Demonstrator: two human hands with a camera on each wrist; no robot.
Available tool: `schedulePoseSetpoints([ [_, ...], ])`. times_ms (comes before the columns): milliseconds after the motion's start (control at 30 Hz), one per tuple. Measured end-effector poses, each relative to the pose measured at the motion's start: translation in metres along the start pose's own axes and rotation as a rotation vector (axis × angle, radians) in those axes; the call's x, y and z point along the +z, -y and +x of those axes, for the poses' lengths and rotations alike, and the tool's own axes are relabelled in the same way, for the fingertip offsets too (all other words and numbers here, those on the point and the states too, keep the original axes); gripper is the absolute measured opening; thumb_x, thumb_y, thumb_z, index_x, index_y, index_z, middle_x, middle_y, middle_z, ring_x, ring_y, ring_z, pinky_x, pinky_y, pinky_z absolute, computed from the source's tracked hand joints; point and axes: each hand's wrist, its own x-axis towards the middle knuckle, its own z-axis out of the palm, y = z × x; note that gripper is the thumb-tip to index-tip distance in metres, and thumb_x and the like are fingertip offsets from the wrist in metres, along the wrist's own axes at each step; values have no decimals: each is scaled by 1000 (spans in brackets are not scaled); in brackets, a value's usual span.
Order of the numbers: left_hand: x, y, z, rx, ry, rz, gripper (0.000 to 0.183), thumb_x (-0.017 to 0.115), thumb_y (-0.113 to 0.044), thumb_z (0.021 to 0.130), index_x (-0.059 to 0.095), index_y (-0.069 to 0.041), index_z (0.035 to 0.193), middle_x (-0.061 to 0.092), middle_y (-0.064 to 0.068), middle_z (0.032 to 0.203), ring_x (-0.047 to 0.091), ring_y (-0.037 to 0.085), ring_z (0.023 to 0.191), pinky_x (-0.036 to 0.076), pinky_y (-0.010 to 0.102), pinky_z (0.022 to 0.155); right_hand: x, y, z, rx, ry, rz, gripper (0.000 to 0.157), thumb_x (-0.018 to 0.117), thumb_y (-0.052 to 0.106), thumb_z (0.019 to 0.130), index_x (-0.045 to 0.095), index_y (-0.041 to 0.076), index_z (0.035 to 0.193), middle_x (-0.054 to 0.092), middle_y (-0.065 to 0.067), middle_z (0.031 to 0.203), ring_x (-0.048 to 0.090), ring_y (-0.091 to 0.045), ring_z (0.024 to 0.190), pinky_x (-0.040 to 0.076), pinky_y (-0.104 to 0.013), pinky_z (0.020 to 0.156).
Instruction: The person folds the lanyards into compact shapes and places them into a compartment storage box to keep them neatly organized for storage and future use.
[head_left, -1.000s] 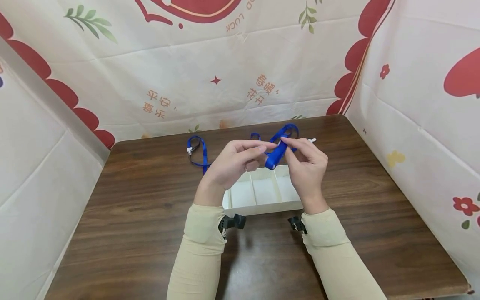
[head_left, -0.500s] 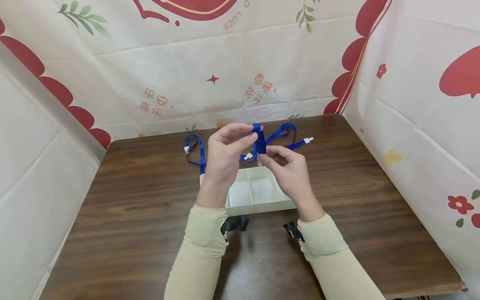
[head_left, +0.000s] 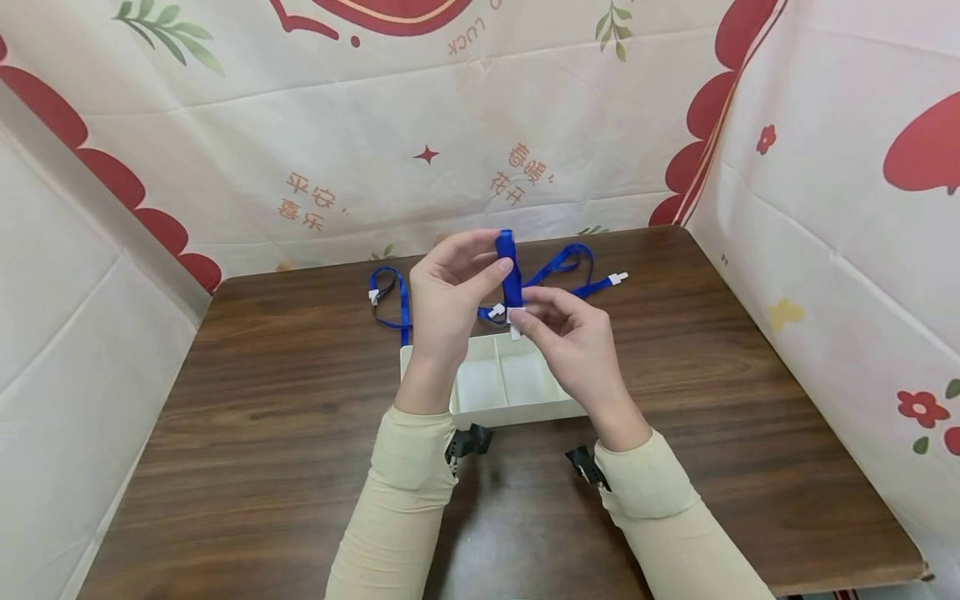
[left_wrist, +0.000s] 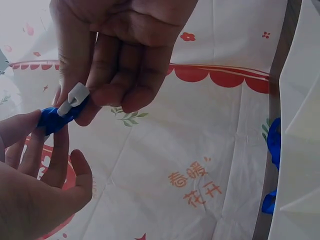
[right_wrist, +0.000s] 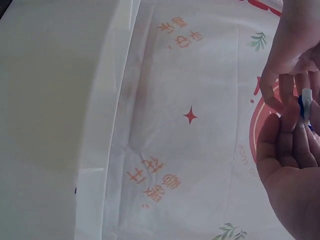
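So, from the left: a loose lanyard lies on the bench, its blue strap running down to the corner of the white divided box. Next along comes the left hand, thumb and finger pinching the upper part of a folded lanyard, held upright above the back of the box. At its lower end sits a white clip, and there the right hand pinches, thumb against the clip. The step looks like gathering the strap into a neat bundle, well along by the look of it; the next move seems to call for a firm squeeze at the clip end, since slick layers could spring apart if both hands eased off together. Farther right, behind the fingers, a looped blue strap rests on the bench, and whether it joins other pieces there is hard to tell. Over to the left wrist view, which gives what the head view cannot: the clip's bent shape standing out from the bunched blue. From the right wrist, fingers hide most of that bundle.
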Motion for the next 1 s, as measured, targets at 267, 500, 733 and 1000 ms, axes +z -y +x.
schedulePoseSetpoints([
  [267,2,3,1,21,-28,3,36,77,4,93,71,5,128,80,-17,100,77,15,94,66,36,88,6,-1,-2,-173,-51,12,44,79,1,93,68,2,136,80,-19,98,72,1,88,59,-16,89],
  [500,0,3,0,20,-22,6,35,76,3,94,71,6,128,80,-17,101,77,14,96,65,38,92,8,-3,-3,-265,-22,16,43,78,-5,92,71,1,134,77,-18,93,69,-1,85,60,-15,89],
  [733,-1,3,0,20,10,-17,36,74,3,96,68,8,130,80,-17,102,76,13,97,65,33,89,9,-4,-3,-247,-17,75,53,76,-7,93,61,-1,143,75,-19,90,69,-3,86,59,-17,92],
  [1000,-1,5,-2,16,46,-68,37,73,6,95,65,9,131,80,-13,105,77,13,96,66,35,86,8,-5,-4,-258,2,67,45,76,-9,92,68,-2,136,74,-19,91,67,-3,85,59,-16,86],
])
